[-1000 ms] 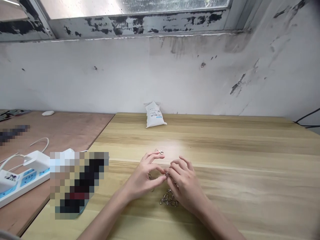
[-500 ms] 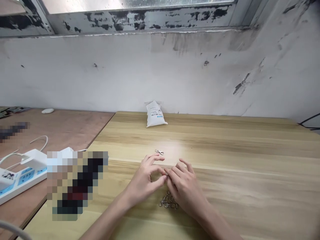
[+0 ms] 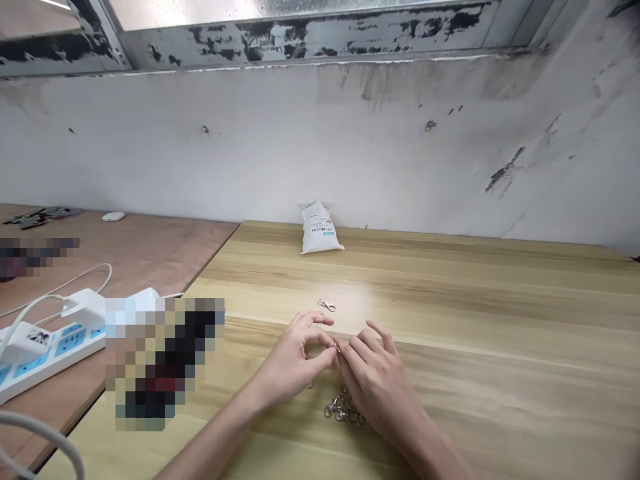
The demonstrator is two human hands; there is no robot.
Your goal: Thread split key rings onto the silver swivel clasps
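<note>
pale wood-grain tabletop [image 3: 480, 300]; left hand [image 3: 294, 357], right hand [image 3: 377, 370] both pinched on small silver metal piece [image 3: 337, 347]; likely fine fingertip work, next calling for steadiness.

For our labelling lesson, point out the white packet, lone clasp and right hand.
White packet [image 3: 321, 230], head view: front face.
Lone clasp [image 3: 327, 305], head view: its middle.
Right hand [image 3: 376, 371], head view: back of hand.

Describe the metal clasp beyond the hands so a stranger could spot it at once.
Find the light wood-grain table against the white wall. Between the white packet at its back edge and the left hand, look for a small silvery clasp. It lies apart, unlike the metal pieces clustered beside the right hand.
</note>
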